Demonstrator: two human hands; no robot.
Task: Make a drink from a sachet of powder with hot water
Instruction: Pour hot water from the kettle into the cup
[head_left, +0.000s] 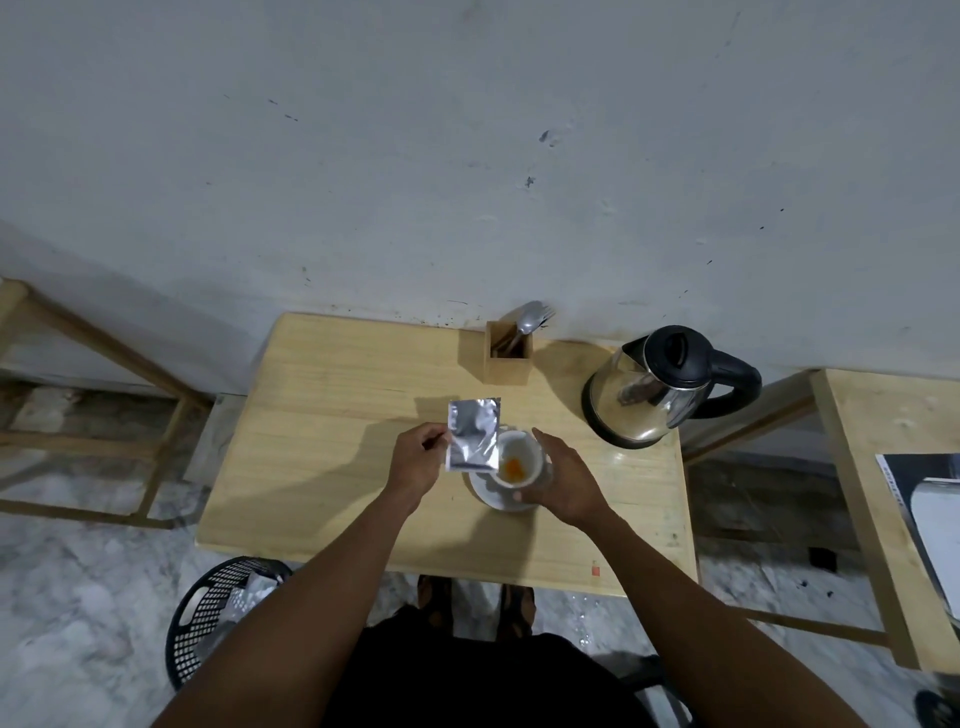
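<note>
A silver foil sachet is pinched at its left edge by my left hand, held just left of a white cup. Orange powder lies in the bottom of the cup. The cup is tilted and lifted slightly over a white saucer, with my right hand wrapped around its right side. A steel electric kettle with a black lid and handle stands at the table's back right, lid closed.
A wooden holder with a spoon and fork stands at the back of the light wooden table. A black mesh basket sits on the floor at the left. Another wooden table is to the right.
</note>
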